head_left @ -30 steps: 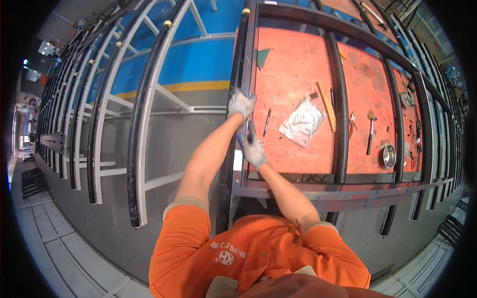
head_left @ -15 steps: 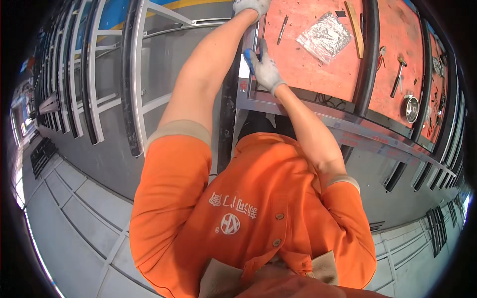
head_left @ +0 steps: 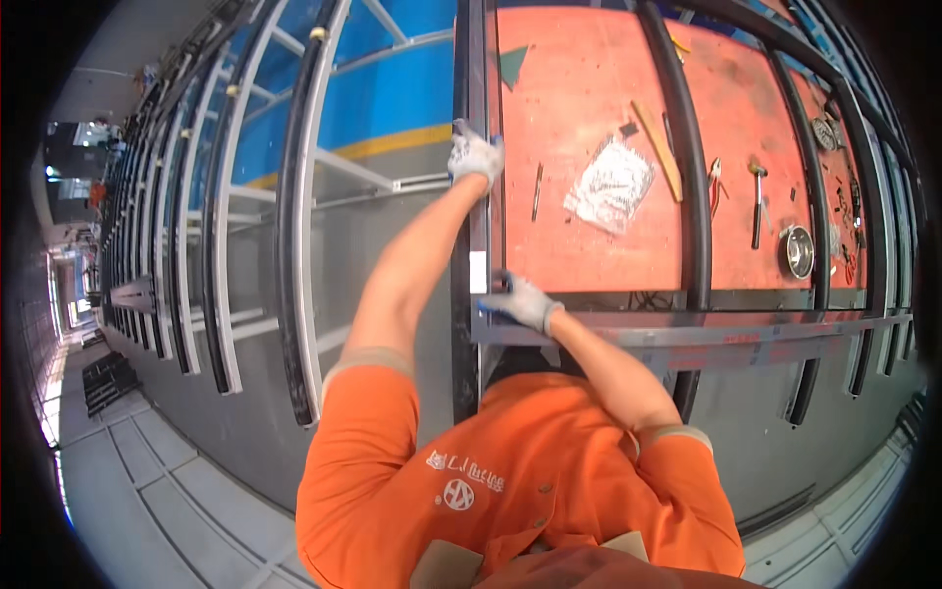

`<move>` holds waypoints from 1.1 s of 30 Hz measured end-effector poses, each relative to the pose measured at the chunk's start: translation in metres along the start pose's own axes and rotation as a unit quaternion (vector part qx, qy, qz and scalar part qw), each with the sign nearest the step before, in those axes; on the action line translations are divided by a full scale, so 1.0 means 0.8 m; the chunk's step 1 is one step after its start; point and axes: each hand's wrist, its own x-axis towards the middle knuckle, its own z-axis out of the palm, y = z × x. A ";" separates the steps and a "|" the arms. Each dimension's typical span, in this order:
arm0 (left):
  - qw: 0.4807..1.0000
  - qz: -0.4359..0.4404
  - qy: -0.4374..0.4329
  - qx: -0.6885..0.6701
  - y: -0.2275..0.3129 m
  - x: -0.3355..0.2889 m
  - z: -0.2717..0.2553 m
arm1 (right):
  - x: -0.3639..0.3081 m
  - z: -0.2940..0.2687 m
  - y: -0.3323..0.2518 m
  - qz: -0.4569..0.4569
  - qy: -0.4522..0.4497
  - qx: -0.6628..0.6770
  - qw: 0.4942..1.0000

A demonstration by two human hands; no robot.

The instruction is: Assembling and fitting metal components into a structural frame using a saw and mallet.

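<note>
My left hand, in a white work glove, is stretched forward and clasps the upright bar of a dark metal frame at the left edge of an orange workbench. My right hand, also gloved, is closed around the same frame lower down, where the upright meets the crossbar. A small blue piece shows at its fingers; I cannot tell what it is. My orange sleeves fill the lower middle of the view.
On the workbench lie a clear plastic bag of small parts, a pen-like tool, a wooden stick, pliers, a hammer and a metal bowl. More curved frames stand in rows to the left over a grey tiled floor.
The view has tipped back up from my chest to the workbench. Both hands have stayed on the frame bar, left above, right below.
</note>
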 end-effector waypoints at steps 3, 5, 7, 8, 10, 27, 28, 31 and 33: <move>0.998 0.058 0.032 0.021 0.030 0.007 -0.011 | 0.011 0.000 0.020 -0.031 0.014 -0.042 0.999; 0.996 0.075 0.034 0.040 0.033 0.022 -0.014 | 0.001 0.001 0.006 -0.020 0.019 -0.048 0.998; 0.994 0.087 0.035 0.052 0.036 0.033 -0.012 | -0.002 0.003 -0.001 -0.005 0.026 -0.050 0.998; 0.994 0.092 0.033 0.055 0.036 0.037 -0.011 | -0.002 0.004 0.000 -0.006 0.030 -0.054 0.998; 0.993 0.097 0.029 0.062 0.035 0.041 -0.010 | -0.002 0.004 0.000 -0.006 0.036 -0.062 0.997; 0.981 0.097 0.121 0.112 0.011 0.066 0.013 | -0.079 -0.059 -0.032 -0.058 0.118 -0.187 0.974; 0.982 0.100 0.121 0.107 0.016 0.060 0.013 | -0.106 -0.082 -0.022 -0.105 0.220 -0.135 0.960; 0.969 0.120 0.162 0.140 -0.010 0.054 0.024 | -0.210 -0.174 0.000 -0.153 0.522 -0.108 0.832; 0.953 0.128 0.186 0.202 -0.033 0.033 0.023 | -0.283 -0.238 0.025 -0.148 0.682 -0.040 0.715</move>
